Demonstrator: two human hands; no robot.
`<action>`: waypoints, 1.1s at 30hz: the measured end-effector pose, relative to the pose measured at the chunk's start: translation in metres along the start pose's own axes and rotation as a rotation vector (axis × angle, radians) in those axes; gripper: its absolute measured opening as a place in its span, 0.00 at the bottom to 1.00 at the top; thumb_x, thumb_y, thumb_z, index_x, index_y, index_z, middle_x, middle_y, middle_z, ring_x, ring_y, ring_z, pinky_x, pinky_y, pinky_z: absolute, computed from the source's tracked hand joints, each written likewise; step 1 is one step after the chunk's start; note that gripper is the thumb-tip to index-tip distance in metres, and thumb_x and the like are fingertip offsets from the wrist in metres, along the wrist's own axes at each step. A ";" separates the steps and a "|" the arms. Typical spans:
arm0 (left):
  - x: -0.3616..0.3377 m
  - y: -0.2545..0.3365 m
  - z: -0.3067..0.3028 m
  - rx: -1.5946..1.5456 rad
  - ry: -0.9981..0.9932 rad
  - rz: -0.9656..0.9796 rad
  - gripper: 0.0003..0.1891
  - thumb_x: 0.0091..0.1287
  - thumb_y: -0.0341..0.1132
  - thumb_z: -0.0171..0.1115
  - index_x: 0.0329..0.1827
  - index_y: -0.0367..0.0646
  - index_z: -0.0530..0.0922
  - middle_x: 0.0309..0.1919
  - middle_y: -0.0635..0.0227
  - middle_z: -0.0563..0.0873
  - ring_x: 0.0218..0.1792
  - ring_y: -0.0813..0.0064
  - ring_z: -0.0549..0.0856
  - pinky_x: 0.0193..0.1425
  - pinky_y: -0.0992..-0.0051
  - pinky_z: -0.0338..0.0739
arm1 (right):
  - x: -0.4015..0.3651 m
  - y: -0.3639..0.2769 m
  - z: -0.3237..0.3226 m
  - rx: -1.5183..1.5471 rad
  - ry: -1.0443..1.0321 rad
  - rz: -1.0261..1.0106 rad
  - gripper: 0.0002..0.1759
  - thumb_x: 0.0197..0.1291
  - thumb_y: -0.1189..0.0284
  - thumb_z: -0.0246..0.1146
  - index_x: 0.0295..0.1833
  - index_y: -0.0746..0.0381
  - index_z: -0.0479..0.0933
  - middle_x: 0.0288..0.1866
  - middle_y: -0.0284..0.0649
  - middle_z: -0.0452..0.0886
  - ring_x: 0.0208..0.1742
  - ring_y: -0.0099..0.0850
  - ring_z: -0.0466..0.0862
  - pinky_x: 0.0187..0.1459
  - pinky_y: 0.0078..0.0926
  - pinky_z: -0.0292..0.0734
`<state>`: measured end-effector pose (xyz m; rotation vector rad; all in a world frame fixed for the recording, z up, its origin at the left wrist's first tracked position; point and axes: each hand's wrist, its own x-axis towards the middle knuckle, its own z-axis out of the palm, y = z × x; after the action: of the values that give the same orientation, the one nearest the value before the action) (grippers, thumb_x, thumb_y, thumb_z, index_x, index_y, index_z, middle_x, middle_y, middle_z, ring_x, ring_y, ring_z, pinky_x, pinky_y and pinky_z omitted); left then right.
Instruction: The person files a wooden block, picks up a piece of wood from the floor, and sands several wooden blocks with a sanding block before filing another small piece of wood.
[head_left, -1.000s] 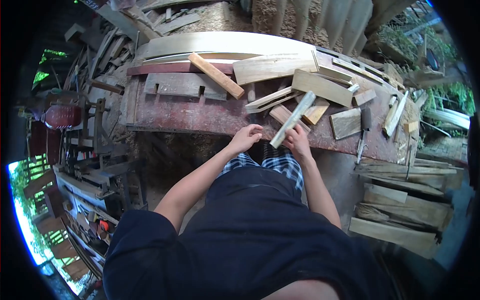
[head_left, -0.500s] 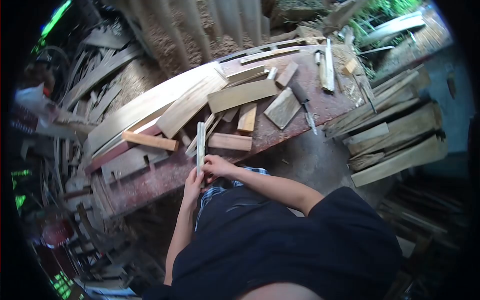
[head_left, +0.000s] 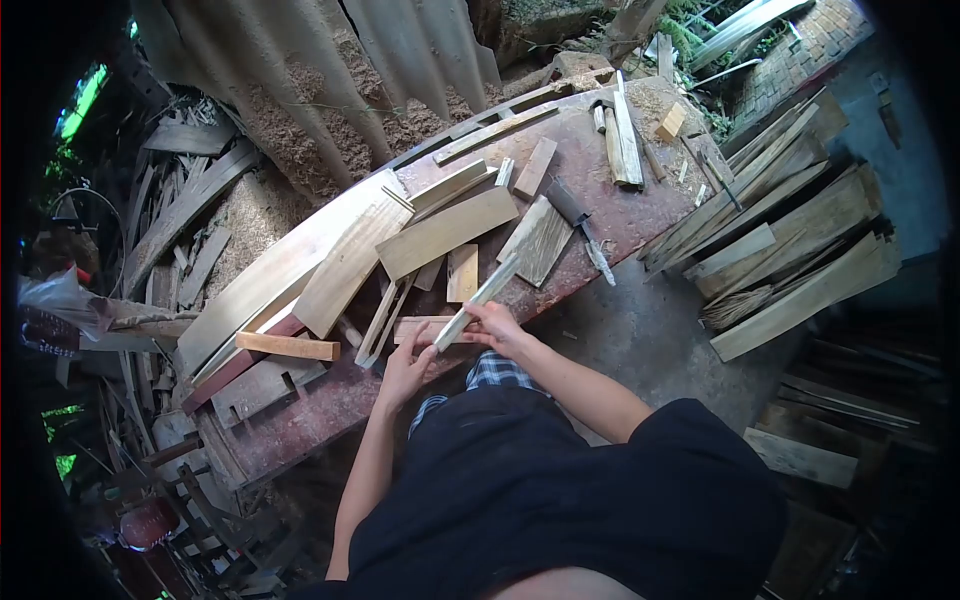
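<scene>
A short pale wooden strip (head_left: 482,297) is held slanting above the near edge of the workbench, its upper end pointing away to the right. My right hand (head_left: 497,327) pinches it around the middle, fingers closed. At the lower end, my left hand (head_left: 405,372) has its thumb against the strip, with the index finger partly stretched out. Just beyond the hands lie a reddish wood block (head_left: 425,328), partly hidden by the strip and fingers, and a small yellowish block (head_left: 462,273). A knife with a broad dark blade (head_left: 568,202) lies beside a square board (head_left: 537,240).
Several boards (head_left: 350,260) and offcuts cover the left of the red workbench (head_left: 330,405). A curved wood piece (head_left: 288,346) lies there too. Stacked planks (head_left: 800,270) stand to the right of the bench. Corrugated sheeting (head_left: 300,90) rises behind it.
The strip has swung from nearly upright to a rightward slant. My right hand has moved right and up along it, and my hands are farther apart. The camera view has shifted slightly.
</scene>
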<state>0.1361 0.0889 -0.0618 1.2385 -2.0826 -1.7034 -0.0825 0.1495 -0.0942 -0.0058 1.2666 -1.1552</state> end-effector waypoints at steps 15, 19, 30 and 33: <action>-0.063 -0.010 0.008 -0.198 0.296 -0.441 0.22 0.72 0.38 0.60 0.68 0.47 0.73 0.46 0.64 0.85 0.40 0.77 0.85 0.45 0.75 0.81 | 0.079 -0.021 -0.076 -0.353 0.212 -0.175 0.39 0.65 0.72 0.62 0.76 0.51 0.48 0.61 0.40 0.70 0.50 0.33 0.77 0.48 0.39 0.81; -0.079 -0.021 0.038 -0.049 0.482 -0.336 0.23 0.66 0.41 0.61 0.64 0.47 0.75 0.43 0.59 0.89 0.46 0.57 0.88 0.51 0.61 0.81 | 0.061 -0.016 -0.053 -0.642 0.329 -0.255 0.42 0.65 0.76 0.61 0.79 0.52 0.47 0.72 0.51 0.56 0.62 0.46 0.74 0.52 0.43 0.80; -0.148 -0.040 0.081 -0.243 0.693 -0.478 0.22 0.67 0.40 0.61 0.64 0.46 0.76 0.42 0.62 0.89 0.45 0.58 0.87 0.51 0.60 0.80 | 0.115 -0.011 -0.042 -1.278 0.544 -0.586 0.41 0.57 0.67 0.69 0.75 0.59 0.60 0.70 0.67 0.56 0.69 0.57 0.62 0.68 0.48 0.64; -0.180 -0.048 0.083 -0.258 0.770 -0.474 0.21 0.67 0.40 0.62 0.63 0.46 0.76 0.42 0.62 0.89 0.45 0.58 0.87 0.51 0.60 0.80 | 0.130 -0.007 -0.020 -1.312 0.491 -0.733 0.40 0.57 0.65 0.70 0.74 0.58 0.62 0.70 0.67 0.57 0.69 0.58 0.62 0.67 0.49 0.65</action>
<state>0.2235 0.2729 -0.0676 1.9834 -1.1502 -1.2553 -0.1203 0.0703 -0.1923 -1.3071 2.3811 -0.6968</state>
